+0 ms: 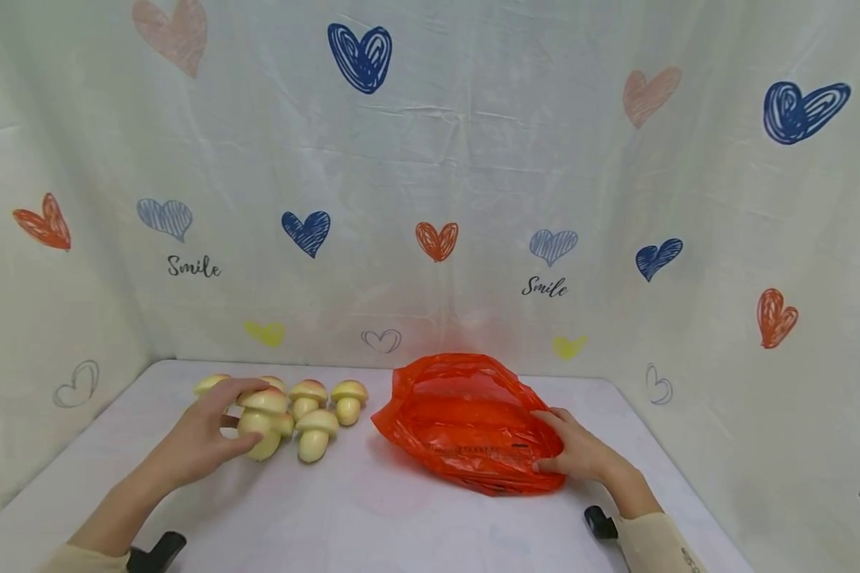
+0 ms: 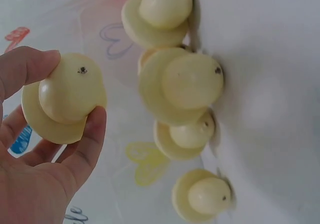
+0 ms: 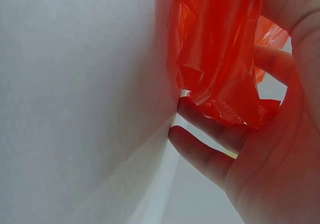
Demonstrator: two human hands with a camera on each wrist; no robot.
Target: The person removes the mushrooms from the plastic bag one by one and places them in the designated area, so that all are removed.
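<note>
My left hand holds a toy mushroom between thumb and fingers, lifted in front of the others. It has a pale yellow stem with a small dark mark at its base, and a cap tinged pink. Several similar mushrooms stand on the table to its right and behind it. A red plastic bag lies at the middle right, its mouth spread toward me. My right hand grips the bag's right edge, with the thumb on the near side. In the right wrist view, crumpled red plastic hangs between thumb and fingers.
A white cloth covers the table. Behind and at both sides hangs a pale curtain printed with hearts and the word Smile. Black wrist devices sit on both forearms.
</note>
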